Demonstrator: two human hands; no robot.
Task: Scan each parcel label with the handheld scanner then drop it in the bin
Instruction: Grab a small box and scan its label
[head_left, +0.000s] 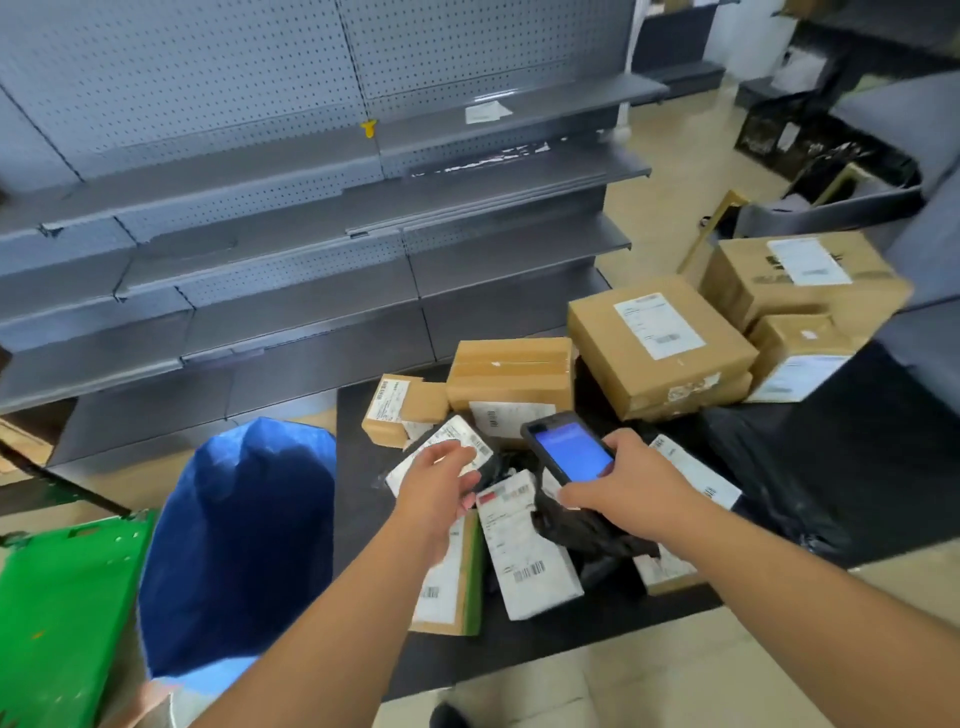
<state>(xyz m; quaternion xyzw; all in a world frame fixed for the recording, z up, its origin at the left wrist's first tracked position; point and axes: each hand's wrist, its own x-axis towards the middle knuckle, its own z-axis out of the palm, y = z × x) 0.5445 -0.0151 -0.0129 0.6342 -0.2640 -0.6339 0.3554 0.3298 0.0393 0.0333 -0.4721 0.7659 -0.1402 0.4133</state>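
The right hand (631, 486) wraps around the handheld scanner (569, 452), fingers pressed on its dark casing, the blue screen lit and tilted up above the heap of parcels at the middle of the black table (857, 415). The left hand (441, 483) hovers with fingers loosely spread over a black-wrapped parcel (447, 447) bearing a white label; whether the fingertips touch it cannot be told. Just beneath the scanner lies a white parcel (530, 551), barcodes up, near the table's front edge, and a flat cardboard parcel (452, 577) with a green edge sits beside it under the left wrist. Toward the back edge stand brown boxes, the largest box (660, 343) label-up at the right. The blue bin (239, 545) stands open on the floor just off the table's left edge, with a green crate (62, 613) beside it. Grey shelving (260, 234) runs behind.
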